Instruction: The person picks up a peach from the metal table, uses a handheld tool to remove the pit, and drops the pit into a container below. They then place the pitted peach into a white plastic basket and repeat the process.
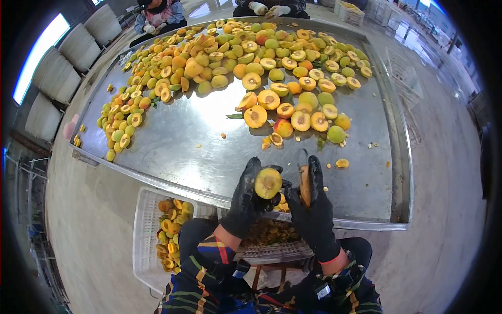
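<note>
My left hand (244, 196), in a black glove, is closed around a peach half (267, 183) with its yellow cut face turned up. In my right hand (316, 220), also black-gloved, lies a small knife with a wooden handle (305, 187), its short dark blade pointing away from me. Both hands are over the near edge of the metal table (198, 157). Just beyond them sits a cluster of peach halves and whole peaches (300, 121). A small peach piece (342, 164) rests to the right of the knife.
A large heap of cut and whole peaches (209, 57) covers the table's far side. Below the near edge stands a white crate (140, 240) of peach halves, beside another container (272, 254) of scraps under my hands. Two people (159, 18) work across the table.
</note>
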`<state>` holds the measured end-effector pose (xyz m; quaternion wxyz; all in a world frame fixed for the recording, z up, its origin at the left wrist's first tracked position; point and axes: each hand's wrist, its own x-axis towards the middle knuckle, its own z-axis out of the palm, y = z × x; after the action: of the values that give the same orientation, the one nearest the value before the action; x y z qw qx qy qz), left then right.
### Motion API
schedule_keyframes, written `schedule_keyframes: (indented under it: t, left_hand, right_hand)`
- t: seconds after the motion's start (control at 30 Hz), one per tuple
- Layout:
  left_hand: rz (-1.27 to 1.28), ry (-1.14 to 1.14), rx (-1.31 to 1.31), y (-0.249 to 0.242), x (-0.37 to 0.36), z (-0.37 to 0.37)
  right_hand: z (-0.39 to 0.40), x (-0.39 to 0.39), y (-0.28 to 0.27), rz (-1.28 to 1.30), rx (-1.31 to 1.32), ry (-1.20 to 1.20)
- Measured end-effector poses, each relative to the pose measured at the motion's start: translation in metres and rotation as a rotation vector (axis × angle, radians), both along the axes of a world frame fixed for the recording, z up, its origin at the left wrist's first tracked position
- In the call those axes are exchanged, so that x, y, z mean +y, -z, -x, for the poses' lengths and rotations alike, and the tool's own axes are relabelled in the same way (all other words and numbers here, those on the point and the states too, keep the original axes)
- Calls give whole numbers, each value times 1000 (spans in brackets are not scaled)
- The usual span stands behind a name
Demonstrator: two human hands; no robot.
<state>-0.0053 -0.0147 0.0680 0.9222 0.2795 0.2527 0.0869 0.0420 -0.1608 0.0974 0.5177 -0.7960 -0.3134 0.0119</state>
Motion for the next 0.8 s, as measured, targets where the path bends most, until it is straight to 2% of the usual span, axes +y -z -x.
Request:
schedule_keyframes:
  t: [0.03, 0.07, 0.13, 0.2, 0.27, 0.3, 0.37, 0.4, 0.47, 0.5, 0.57, 0.67, 0.7, 0.73, 0.8]
  left_hand:
    - [33, 187, -70, 8, 7, 4]
    - [40, 190, -72, 5, 5, 4]
    - [-43, 193, 94, -3, -1, 4]
    - [-121, 226, 65, 10, -1, 6]
    - [-824, 91, -53, 12, -8, 10]
    - [-824, 92, -54, 11, -11, 14]
    - [-1045, 80, 2, 7, -15, 22]
    - [-1045, 81, 0, 9, -15, 19]
    - [-1252, 93, -151, 21, -10, 9]
    - [-1252, 95, -148, 26, -6, 7]
    - [208, 165, -119, 29, 0, 6]
    - [182, 100, -120, 23, -2, 5]
    - [301, 81, -134, 29, 1, 2]
    - [299, 76, -134, 29, 2, 0]
    - [190, 24, -182, 18, -1, -2]
  right_hand:
    - [-5, 2, -3, -52, 165, 2]
    - [-7, 1, -5, -103, 332, 5]
    - [-11, 1, 17, -82, 241, -27]
    - [-10, 4, 25, -184, 164, -80]
    - [-8, 5, 26, -174, 247, -93]
    - [-7, 6, 31, -149, 258, -80]
    - [-4, 8, 34, -124, 266, -65]
    - [-1, 9, 34, -127, 229, -53]
    - [2, 10, 31, -132, 193, -41]
    - [4, 10, 26, -86, 204, -36]
    - [9, 8, 14, -40, 220, -37]
    - [12, 1, 1, 19, 214, -19]
    - [14, -3, 1, 8, 175, -75]
    - [17, -6, 2, -4, 136, -133]
    - [26, -9, 4, 72, 154, -176]
